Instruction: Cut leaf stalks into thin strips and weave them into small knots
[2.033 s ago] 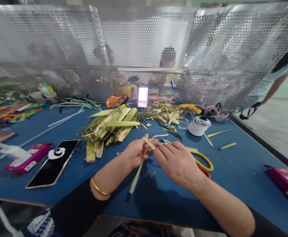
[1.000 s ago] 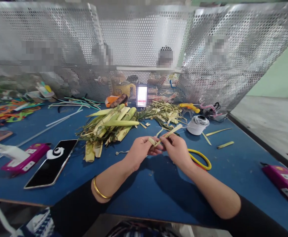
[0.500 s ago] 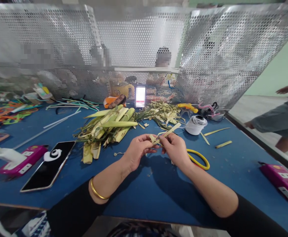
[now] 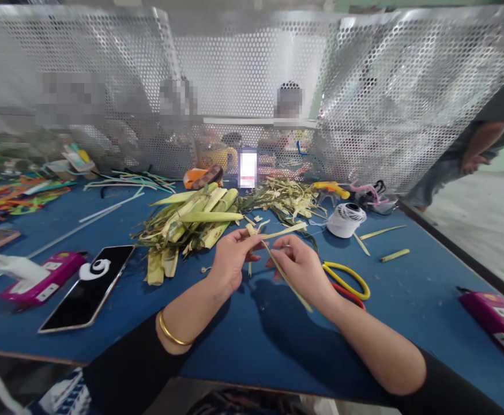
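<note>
My left hand (image 4: 233, 259) pinches a folded bundle of narrow corn husk strips (image 4: 284, 231) between thumb and fingers, above the blue table. From this pinch one strip juts to the right and a long strip (image 4: 296, 291) slants down toward me. My right hand (image 4: 297, 259) is just to the right, its fingers curled in around the long slanting strip. Beside my right wrist lies a tool with yellow and red loop handles (image 4: 350, 274), probably scissors, partly hidden. A pile of pale green corn husks (image 4: 195, 222) lies beyond my left hand.
Dry husk scraps (image 4: 286, 199), a white thread spool (image 4: 345, 220) and a yellow-handled tool (image 4: 332, 189) are at the back. Left are a phone (image 4: 87, 291) and a magenta power strip (image 4: 46, 282); another power strip (image 4: 496, 323) is right. A perforated metal screen (image 4: 252, 69) stands behind. A person stands beyond the table's right edge.
My left hand has shifted slightly left with the strips. My right hand has come away from the left-hand pinch, and a long strip now slants down between them. The person at right has moved.
</note>
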Tool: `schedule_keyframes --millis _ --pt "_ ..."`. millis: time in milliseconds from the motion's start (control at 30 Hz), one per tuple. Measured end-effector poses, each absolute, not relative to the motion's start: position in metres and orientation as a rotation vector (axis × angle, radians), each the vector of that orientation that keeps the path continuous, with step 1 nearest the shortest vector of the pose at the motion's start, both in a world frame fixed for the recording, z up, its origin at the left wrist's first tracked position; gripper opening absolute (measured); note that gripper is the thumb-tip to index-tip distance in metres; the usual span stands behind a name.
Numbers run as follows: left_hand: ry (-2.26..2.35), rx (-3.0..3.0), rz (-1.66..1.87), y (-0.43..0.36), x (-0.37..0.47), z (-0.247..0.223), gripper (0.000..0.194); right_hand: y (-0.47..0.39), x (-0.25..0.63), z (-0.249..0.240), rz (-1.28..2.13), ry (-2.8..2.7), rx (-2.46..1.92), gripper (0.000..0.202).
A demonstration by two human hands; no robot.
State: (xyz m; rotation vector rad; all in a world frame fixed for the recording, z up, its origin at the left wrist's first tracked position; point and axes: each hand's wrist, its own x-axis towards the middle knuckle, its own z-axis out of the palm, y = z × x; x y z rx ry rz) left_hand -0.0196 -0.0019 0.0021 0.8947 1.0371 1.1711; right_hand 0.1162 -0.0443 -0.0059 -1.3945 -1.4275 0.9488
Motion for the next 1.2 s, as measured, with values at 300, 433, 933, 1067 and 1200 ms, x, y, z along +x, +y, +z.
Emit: schedule_keyframes --millis 300,433,933,1067,1200 --pt "1.006 1.022 1.130 -0.004 -0.019 0.000 0.027 -0.050 0.124 -0.002 0.117 -2.118 -1.117 0.025" --pt "0.964 1.131 0.987 -0.010 -0.018 0.004 0.023 -0.046 0.132 0.002 -0.084 -1.955 -1.191 0.022" --pt "0.860 1.274 0.746 -0.011 -0.021 0.006 0.026 -0.032 0.144 0.010 0.506 -1.857 -1.530 0.019" --pt "0.856 1.243 0.747 -0.011 -0.021 0.008 0.022 -0.030 0.144 0.010 0.417 -1.832 -1.509 0.023" --pt "0.881 1.241 0.773 -0.015 -0.017 0.007 0.025 -0.029 0.140 0.001 0.408 -1.727 -1.516 0.021"
